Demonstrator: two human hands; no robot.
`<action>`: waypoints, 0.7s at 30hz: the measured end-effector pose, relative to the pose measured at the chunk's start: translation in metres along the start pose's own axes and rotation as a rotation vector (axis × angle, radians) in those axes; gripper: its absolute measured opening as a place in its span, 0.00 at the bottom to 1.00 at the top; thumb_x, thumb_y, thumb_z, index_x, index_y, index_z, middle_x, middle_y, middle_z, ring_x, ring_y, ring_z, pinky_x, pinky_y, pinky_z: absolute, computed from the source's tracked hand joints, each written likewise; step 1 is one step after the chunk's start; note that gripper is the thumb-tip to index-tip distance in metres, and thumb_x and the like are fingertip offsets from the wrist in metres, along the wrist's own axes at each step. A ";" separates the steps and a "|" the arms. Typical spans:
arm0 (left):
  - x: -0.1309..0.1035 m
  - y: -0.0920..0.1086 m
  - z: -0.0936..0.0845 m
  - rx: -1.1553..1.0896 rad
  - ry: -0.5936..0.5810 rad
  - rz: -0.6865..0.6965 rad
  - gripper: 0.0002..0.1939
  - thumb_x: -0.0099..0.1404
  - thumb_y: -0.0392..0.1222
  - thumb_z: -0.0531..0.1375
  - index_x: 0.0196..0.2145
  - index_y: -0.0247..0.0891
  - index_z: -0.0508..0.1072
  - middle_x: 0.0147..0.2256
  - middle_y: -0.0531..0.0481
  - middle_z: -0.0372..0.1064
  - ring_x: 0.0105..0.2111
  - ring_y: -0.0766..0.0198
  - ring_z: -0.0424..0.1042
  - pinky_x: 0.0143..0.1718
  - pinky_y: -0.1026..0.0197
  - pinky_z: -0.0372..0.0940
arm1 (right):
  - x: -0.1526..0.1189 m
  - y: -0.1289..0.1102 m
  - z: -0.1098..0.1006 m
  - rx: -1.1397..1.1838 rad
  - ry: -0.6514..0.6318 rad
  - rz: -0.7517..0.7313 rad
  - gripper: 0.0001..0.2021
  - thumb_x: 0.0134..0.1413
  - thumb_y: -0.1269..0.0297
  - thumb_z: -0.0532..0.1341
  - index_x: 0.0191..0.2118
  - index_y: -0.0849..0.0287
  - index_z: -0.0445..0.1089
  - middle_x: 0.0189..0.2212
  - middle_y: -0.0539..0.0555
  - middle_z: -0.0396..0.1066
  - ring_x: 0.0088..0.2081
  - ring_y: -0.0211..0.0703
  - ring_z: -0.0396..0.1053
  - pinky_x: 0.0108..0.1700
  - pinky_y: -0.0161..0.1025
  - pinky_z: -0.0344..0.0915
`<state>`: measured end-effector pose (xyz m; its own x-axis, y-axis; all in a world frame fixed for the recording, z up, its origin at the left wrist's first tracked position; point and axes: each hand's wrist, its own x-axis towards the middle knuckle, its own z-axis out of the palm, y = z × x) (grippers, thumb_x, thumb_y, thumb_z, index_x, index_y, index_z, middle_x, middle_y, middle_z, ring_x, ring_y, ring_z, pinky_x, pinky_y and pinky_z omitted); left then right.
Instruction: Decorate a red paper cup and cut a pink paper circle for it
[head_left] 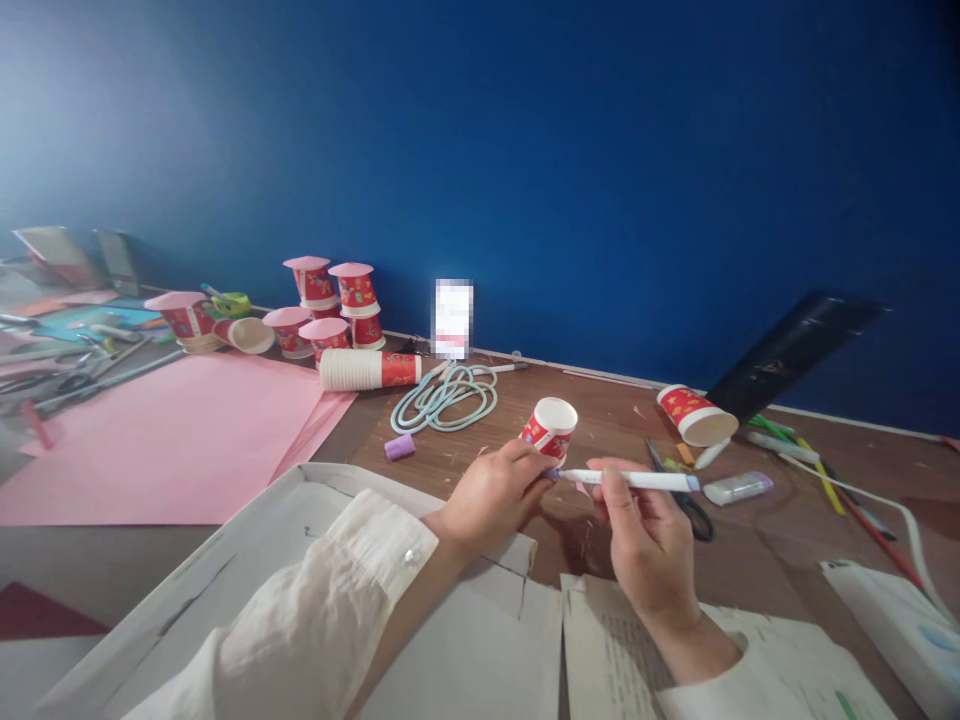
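At brown wood-grain desktop [615,425], against blue wall [562,180]. Gripping white felt-tip marker [645,481] in right hand [652,540], pointed at left hand [495,490], just in front of standing red paper cup [552,428]. With left fingers curled, can't tell if holding anything. Probably mid-marking; needing steady, controlled strokes next. Can't read printed page [607,635] or blurred-out white card [453,315]; no legible brand.
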<state>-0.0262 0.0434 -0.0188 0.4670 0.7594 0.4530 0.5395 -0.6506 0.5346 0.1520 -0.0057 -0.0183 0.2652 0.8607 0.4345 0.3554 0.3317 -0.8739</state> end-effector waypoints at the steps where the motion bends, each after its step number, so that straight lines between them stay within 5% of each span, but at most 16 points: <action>1: 0.000 0.000 0.001 -0.001 0.004 0.006 0.13 0.70 0.44 0.56 0.49 0.43 0.75 0.44 0.49 0.73 0.41 0.61 0.75 0.42 0.60 0.69 | 0.000 0.000 0.001 -0.004 -0.008 -0.003 0.14 0.64 0.53 0.57 0.40 0.57 0.74 0.23 0.49 0.69 0.24 0.36 0.63 0.27 0.33 0.63; 16: 0.001 0.001 0.003 -0.087 0.106 0.054 0.13 0.70 0.40 0.55 0.48 0.40 0.76 0.45 0.46 0.75 0.45 0.61 0.74 0.49 0.58 0.68 | 0.004 -0.007 0.003 -0.025 -0.052 0.142 0.19 0.57 0.47 0.62 0.39 0.58 0.78 0.24 0.52 0.73 0.25 0.39 0.65 0.31 0.38 0.66; 21: 0.000 0.004 0.001 -0.049 0.060 0.018 0.14 0.70 0.39 0.55 0.49 0.41 0.76 0.41 0.47 0.75 0.40 0.61 0.74 0.44 0.59 0.69 | 0.007 -0.002 -0.002 0.009 -0.034 0.200 0.22 0.55 0.45 0.63 0.46 0.58 0.76 0.25 0.52 0.74 0.24 0.39 0.65 0.28 0.37 0.63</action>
<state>-0.0237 0.0413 -0.0170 0.4323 0.7477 0.5040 0.4957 -0.6640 0.5598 0.1549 -0.0012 -0.0133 0.2987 0.9224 0.2448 0.2909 0.1563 -0.9439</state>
